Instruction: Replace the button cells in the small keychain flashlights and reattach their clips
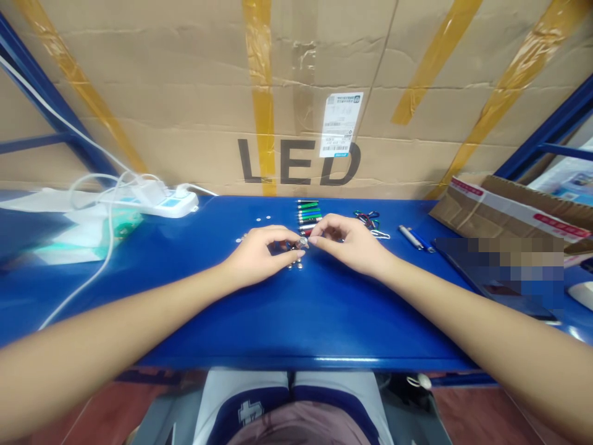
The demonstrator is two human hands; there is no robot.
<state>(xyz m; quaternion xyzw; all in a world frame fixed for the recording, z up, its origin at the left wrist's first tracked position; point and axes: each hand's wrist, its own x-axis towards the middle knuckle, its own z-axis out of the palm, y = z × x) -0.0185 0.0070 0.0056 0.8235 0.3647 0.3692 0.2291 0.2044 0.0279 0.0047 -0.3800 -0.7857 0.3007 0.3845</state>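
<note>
My left hand (263, 252) rests on the blue table (287, 321) with its fingers curled round a small dark, silver-tipped object (300, 243). My right hand (348, 242) meets it from the right, thumb and fingers pinched at the same small object. Just behind the hands lies a row of several small pen-like sticks (309, 213), green, black and red. Small round silver pieces (264, 219) are scattered on the table near my left hand.
A white power strip (167, 201) with cables lies at back left, colourful carabiner clips (369, 221) and two small pens (415, 238) at right. A cardboard box (509, 213) stands far right. A big carton marked LED (296, 93) walls off the back.
</note>
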